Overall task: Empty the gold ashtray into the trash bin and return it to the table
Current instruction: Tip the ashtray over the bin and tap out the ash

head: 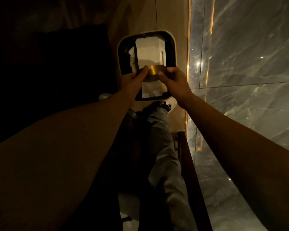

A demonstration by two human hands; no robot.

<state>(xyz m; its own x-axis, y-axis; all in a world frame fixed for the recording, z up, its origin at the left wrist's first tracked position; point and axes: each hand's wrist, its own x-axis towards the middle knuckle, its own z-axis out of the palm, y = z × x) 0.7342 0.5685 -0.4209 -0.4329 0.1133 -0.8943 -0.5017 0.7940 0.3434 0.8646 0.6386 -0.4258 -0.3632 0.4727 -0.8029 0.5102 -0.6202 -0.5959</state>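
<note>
Dim, warm light; view looks straight down past both forearms.

Ashtray: gold, round, seen side-on, tilted so its wall faces the camera. Held between the two hands above the open trash bin, over the near half of the opening.

Left hand: on the left side of the ashtray, fingers stretched along its wall, fingertips touching the gold band. Closed around it, not spread.

Right hand: on the right side of the ashtray, thumb pressed on the near face, fingers wrapped behind. Gripping the same ashtray.

The ashtray sits directly between the hands, touching both; neither hand is under it.

Trash bin: pale rounded-square rim, dark liner inside, white paper lying in it at the far side and more white at the near edge. Whether anything is falling from the ashtray cannot be told.

Right of the bin: a glossy grey marble floor with a lit gold strip along its edge. Below the hands: grey trouser leg and a shoe just near the bin.
</note>
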